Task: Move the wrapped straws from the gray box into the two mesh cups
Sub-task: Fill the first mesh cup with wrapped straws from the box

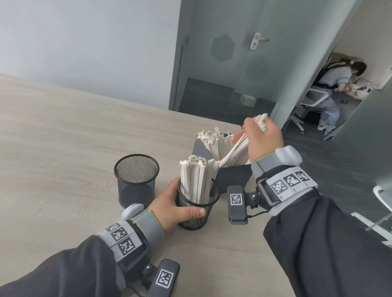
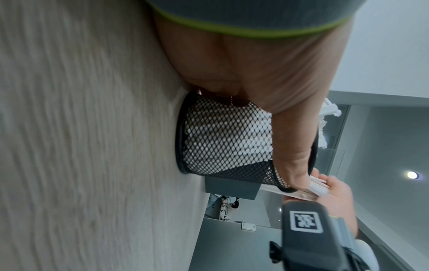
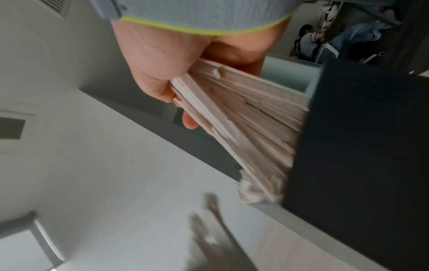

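Observation:
Two black mesh cups stand on the wooden table (image 1: 56,131). The left cup (image 1: 136,181) is empty. The nearer cup (image 1: 198,203) holds several white wrapped straws (image 1: 195,177), and my left hand (image 1: 176,206) grips it around the side (image 2: 232,139). Behind it is the gray box (image 1: 233,175) with more wrapped straws (image 1: 215,141) standing in it. My right hand (image 1: 261,140) grips a bundle of wrapped straws (image 1: 235,150) slanted over the box, their lower ends still inside it. The right wrist view shows that bundle (image 3: 246,124) running from my palm into the box (image 3: 355,146).
The table's far edge runs just behind the box, with a gray door (image 1: 239,49) and dark floor beyond. A person (image 1: 334,87) sits on a chair in the room at the far right. A white chair part (image 1: 385,215) is at my right.

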`<state>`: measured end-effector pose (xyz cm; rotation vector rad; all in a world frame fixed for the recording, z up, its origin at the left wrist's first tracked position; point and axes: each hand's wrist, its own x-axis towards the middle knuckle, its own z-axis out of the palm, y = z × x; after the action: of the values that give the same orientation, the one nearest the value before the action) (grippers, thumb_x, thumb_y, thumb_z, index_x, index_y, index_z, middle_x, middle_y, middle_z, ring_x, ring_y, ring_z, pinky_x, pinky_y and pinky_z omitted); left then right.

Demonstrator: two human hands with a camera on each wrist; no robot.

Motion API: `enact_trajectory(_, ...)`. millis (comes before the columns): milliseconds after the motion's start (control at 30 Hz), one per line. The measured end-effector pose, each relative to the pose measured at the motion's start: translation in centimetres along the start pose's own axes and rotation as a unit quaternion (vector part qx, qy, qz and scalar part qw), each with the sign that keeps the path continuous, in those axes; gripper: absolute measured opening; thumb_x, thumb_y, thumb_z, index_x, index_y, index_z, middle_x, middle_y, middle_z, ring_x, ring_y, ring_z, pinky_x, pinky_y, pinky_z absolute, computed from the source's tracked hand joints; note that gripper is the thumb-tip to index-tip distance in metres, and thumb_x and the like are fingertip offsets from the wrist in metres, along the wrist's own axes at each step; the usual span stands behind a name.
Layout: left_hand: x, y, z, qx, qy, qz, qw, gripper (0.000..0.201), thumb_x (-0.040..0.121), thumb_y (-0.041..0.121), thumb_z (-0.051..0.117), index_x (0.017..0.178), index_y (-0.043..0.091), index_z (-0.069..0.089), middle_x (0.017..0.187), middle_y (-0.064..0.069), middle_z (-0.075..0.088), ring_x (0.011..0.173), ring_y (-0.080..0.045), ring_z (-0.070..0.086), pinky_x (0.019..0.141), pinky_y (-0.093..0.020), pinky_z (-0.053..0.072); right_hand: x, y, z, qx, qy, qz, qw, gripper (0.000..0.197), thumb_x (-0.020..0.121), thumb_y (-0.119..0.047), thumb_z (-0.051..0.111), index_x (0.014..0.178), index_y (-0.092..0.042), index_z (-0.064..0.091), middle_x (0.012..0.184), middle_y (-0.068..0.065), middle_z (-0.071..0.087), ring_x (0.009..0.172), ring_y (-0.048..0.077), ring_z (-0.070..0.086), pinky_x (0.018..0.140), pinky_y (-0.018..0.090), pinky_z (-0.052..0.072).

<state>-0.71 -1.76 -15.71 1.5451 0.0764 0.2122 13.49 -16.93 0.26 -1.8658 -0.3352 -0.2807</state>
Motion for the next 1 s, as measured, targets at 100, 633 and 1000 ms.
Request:
enact_trajectory(100, 0.0, 0.0, 0.0, -0.002, -0.002, 0.001, 1.0, 0.085, 0.052, 0.037, 0.096, 0.128, 0.044, 0.059, 0.128, 0.011, 0.076, 0.127, -0.012, 0.067, 0.118, -0.045, 0.048, 0.2, -2.0, -1.3, 0.088, 0.022, -0.008, 0.996, 0.015, 0.085, -0.026, 0.052, 0.076, -0.014, 0.053, 0.059, 0.01, 0.07, 0.051, 0.026, 0.058, 0.058, 0.035, 0.051)
enact_trajectory(633, -0.1, 0.2, -0.1, 0.006, 0.002, -0.007, 1.0, 0.089, 0.052, 0.041, 0.097, 0.131, 0.045, 0.056, 0.131, 0.01, 0.075, 0.13, -0.014, 0.066, 0.12, -0.05, 0.046, -5.7, -2.4, 0.8, 0.384, 0.006, 0.144, 0.912, 0.015, 0.093, -0.015, 0.055, 0.082, -0.005, 0.052, 0.056, 0.015, 0.065, 0.053, 0.033, 0.067, 0.054, 0.035, 0.054)
enact_trajectory(1000, 0.1, -0.2, 0.1, -0.01, 0.005, -0.001, 1.0, 0.086, 0.051, 0.038, 0.097, 0.128, 0.042, 0.059, 0.132, 0.008, 0.074, 0.131, -0.015, 0.065, 0.119, -0.048, 0.046, -7.1, 0.6, 1.8, 0.198, -0.078, 0.039, 0.976, 0.009, 0.091, -0.023, 0.06, 0.083, -0.018, 0.058, 0.062, 0.02, 0.068, 0.05, 0.028, 0.062, 0.055, 0.034, 0.053)
